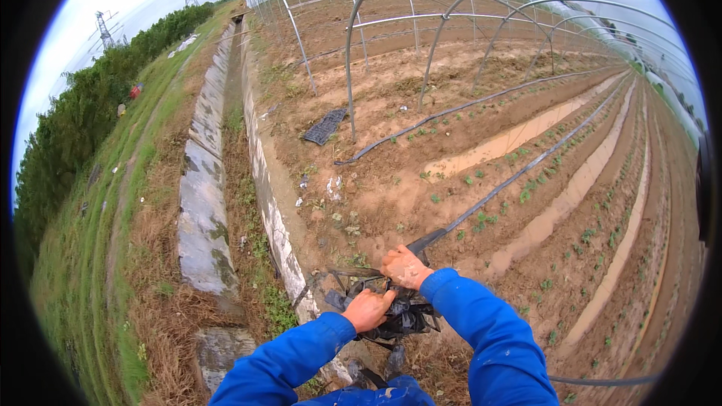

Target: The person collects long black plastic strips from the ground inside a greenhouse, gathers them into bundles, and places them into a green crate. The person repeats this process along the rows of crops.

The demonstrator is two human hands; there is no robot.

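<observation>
A long strip of black flat irrigation tape (496, 192) runs down from the field rows to my hands. My right hand (405, 268) grips it close to its near end, with the fingers curled over. Just below and to the left, my left hand (368, 311) is closed at the top of a tangled bundle of black tape (403, 321). The bundle sits low in front of my legs, partly covered by both hands. What lies under my left fingers is hidden.
To the left runs a concrete-lined ditch (206, 208) with a pale raised edge (279, 231). Bare greenhouse hoops (351, 67) stand ahead. A black seedling tray (326, 126) lies on the soil. Rows of small seedlings and water-filled furrows (558, 220) stretch right.
</observation>
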